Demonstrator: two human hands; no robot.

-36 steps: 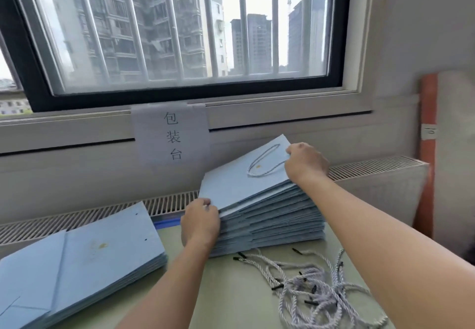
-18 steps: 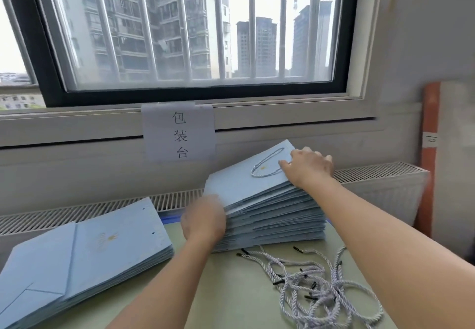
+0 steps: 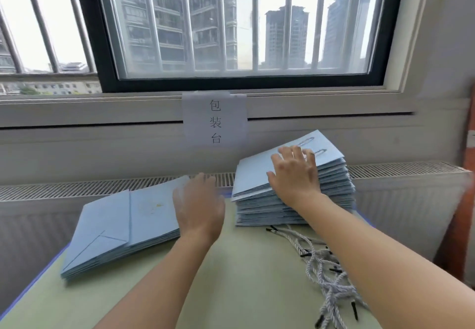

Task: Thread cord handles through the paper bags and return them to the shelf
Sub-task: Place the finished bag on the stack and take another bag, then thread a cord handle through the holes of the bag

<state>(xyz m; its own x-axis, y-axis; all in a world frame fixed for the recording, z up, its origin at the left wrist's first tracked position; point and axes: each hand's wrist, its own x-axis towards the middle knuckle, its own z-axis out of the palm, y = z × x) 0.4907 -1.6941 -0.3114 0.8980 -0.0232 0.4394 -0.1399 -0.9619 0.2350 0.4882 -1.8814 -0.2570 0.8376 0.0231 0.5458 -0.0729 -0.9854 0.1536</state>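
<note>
Reaching across to the low stack (image 3: 123,228) at the left of the frame, your left hand (image 3: 199,209) hovers over its right edge with fingers relaxed and nothing in them. Your right hand (image 3: 294,172) lies flat, fingers spread, on the finished stack (image 3: 293,192) at centre right, whose top bag already shows a cord handle (image 3: 312,146). Peel off only the top unthreaded bag: slide a fingertip under its near corner so you lift one sheet, not several. Keep the right palm steady on the tall pile, which leans and could slide. Bring the bag onto the bare green table (image 3: 231,277), holes towards you, then draw one loose cord (image 3: 326,269) from the tangle at lower right by its black tip.
</note>
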